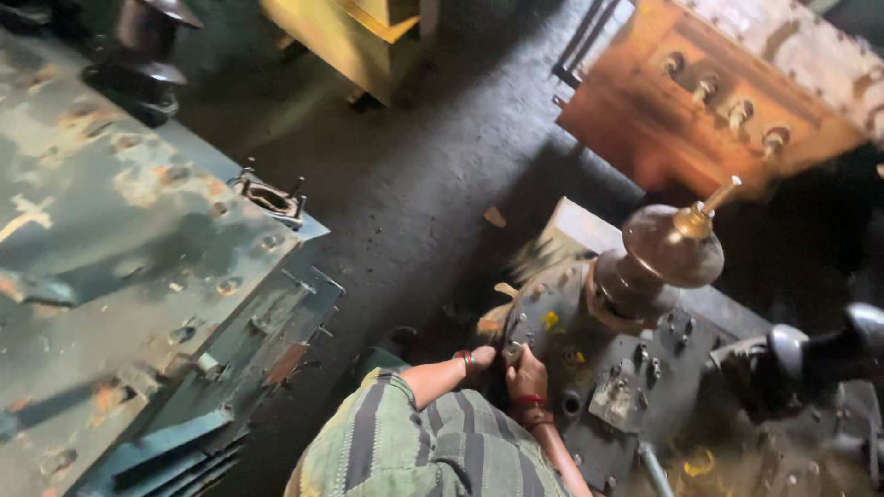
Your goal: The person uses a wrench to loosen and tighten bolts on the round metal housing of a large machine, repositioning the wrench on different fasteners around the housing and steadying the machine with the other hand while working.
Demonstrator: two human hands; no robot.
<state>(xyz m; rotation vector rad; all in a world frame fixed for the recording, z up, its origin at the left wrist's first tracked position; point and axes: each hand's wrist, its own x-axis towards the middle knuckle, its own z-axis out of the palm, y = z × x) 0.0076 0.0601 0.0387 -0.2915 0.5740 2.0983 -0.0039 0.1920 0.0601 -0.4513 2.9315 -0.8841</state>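
Observation:
My left hand and my right hand meet at the near-left corner of a grey transformer lid studded with bolts. My right hand is curled, knuckles up, around a small metal bolt at the lid's edge. My left hand's fingertips touch the same spot from the left; its grip is hidden. Both wrists carry red bands. My striped sleeves fill the bottom of the view.
A brown bushing with a brass terminal rises from the lid, and a dark bushing lies at the right. A rusty teal tank stands left, an orange-rusted tank upper right, a yellow box at top. Dark oily floor lies between.

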